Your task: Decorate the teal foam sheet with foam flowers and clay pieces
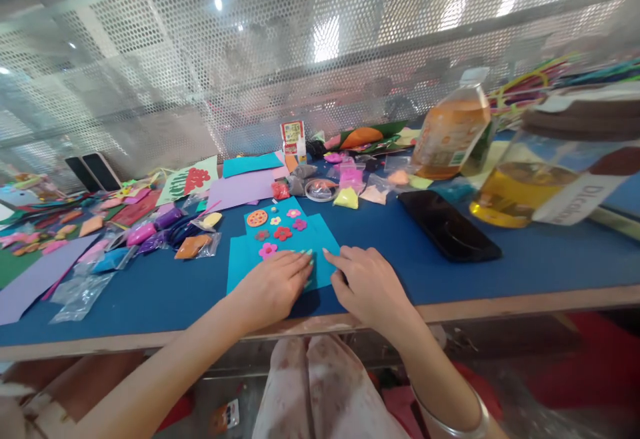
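Bright blue sheets of paper (320,232) lie overlapped at the table's front. Several flower cut-outs are on the upper sheet, among them a red flower (283,233), a pink flower (268,250) and a purple flower (299,225), with an orange dotted round piece (257,218) at its top left. My left hand (275,285) rests over the lower part of the paper, fingers stretched out flat; what lies beneath them is hidden. At the paper's right edge is my right hand (367,285), thumb and index finger apart, with nothing visible between them.
Behind the paper are clay packets, such as a yellow one (347,197), and a tape roll (321,190). A black phone (447,225), a drink bottle (453,132) and a brown-lidded jar (545,165) stand right. Craft bags (193,247) lie left; a perforated metal screen (260,59) rises behind.
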The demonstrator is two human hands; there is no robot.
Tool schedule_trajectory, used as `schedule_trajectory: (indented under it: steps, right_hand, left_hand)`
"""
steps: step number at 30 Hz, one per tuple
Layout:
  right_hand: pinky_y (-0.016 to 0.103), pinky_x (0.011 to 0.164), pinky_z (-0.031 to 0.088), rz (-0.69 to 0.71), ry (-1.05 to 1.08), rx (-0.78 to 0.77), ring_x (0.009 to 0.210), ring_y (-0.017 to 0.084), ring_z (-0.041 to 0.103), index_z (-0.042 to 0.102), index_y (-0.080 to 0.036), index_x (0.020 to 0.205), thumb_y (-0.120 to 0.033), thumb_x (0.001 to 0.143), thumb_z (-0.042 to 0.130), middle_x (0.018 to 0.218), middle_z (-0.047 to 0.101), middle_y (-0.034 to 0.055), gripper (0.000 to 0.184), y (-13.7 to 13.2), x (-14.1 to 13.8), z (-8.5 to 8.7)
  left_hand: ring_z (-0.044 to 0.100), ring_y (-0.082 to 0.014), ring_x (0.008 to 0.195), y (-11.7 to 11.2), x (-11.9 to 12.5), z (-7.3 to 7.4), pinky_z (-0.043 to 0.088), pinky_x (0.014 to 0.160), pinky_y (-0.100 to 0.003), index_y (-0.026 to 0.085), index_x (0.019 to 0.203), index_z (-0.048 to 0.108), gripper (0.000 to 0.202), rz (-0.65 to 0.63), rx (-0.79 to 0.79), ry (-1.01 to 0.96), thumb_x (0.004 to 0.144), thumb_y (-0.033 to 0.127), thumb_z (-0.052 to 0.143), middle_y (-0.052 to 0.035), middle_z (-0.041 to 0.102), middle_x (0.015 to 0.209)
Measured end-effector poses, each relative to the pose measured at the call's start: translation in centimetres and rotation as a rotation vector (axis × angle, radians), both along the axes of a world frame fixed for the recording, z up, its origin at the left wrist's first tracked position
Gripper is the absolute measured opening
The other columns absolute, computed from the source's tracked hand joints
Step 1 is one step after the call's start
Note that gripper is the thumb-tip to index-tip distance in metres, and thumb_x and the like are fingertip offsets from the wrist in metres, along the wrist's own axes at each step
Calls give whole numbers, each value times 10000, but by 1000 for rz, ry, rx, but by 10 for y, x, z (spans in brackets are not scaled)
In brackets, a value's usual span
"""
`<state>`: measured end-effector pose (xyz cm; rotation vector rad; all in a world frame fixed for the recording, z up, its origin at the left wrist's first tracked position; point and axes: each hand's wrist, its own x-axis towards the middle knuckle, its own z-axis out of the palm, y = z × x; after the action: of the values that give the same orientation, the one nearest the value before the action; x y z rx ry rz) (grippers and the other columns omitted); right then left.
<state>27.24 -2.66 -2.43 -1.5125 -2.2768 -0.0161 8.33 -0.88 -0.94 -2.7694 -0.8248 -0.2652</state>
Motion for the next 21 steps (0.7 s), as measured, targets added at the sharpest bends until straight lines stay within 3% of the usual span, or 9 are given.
schedule_trajectory:
  steps: [2, 5, 10, 14, 16, 18, 21]
  right_hand:
    - [326, 669, 276, 6, 0, 18, 748, 177, 545, 658, -174, 1041, -151, 795, 387, 807, 635, 61, 367, 0, 1, -1]
    - [325, 668, 281, 7, 2, 38, 742, 174, 542, 659, -173, 1037, -149, 796, 392, 803, 634, 63, 361, 0, 1, -2]
    - [325, 659, 308, 16, -11, 55, 744, 179, 549, 642, -161, 1068, -142, 824, 385, 806, 635, 65, 356, 0, 1, -5]
    - [333, 657, 377, 28, 17, 135, 734, 196, 564, 534, -120, 1215, -121, 854, 346, 838, 637, 85, 408, 2, 4, -8]
    - [324, 644, 422, 40, 110, 168, 723, 193, 571, 496, -102, 1247, -125, 870, 319, 829, 637, 93, 417, 3, 7, -7]
    - [309, 664, 467, 130, 214, 185, 762, 182, 582, 486, -106, 1247, -117, 875, 303, 858, 643, 97, 415, 4, 9, -3]
    - [305, 787, 494, 390, 204, 163, 955, 174, 577, 513, -142, 1211, -73, 845, 327, 1019, 645, 95, 416, 7, 8, 7]
  left_hand:
    - [467, -205, 1202, 2, 0, 0, 427, 994, -373, 107, 1212, 499, 366, -23, -11, 9, 902, 194, 324, -131, 501, 1286]
    - [381, -233, 1267, 12, 1, 2, 381, 1029, -413, 84, 1263, 445, 404, 41, -29, 30, 894, 221, 354, -148, 424, 1348]
    - [349, -234, 1287, 28, -7, 14, 347, 1040, -448, 147, 1245, 474, 380, 114, -108, 39, 898, 250, 357, -92, 475, 1322]
    - [344, -207, 1292, 37, -16, 23, 344, 1047, -433, 199, 1304, 406, 425, 72, -186, -87, 882, 253, 400, -64, 440, 1354]
    - [374, -207, 1272, 43, -18, 24, 349, 1041, -426, 196, 1264, 454, 411, 34, -151, -200, 855, 221, 435, -68, 487, 1313]
    - [453, -208, 1199, 51, -20, 24, 384, 1007, -410, 184, 1159, 540, 360, 7, -83, -316, 805, 175, 476, -67, 575, 1207]
    - [541, -202, 1031, 63, -23, 17, 440, 918, -384, 168, 1014, 599, 293, 3, 43, -440, 740, 126, 504, -61, 649, 1017]
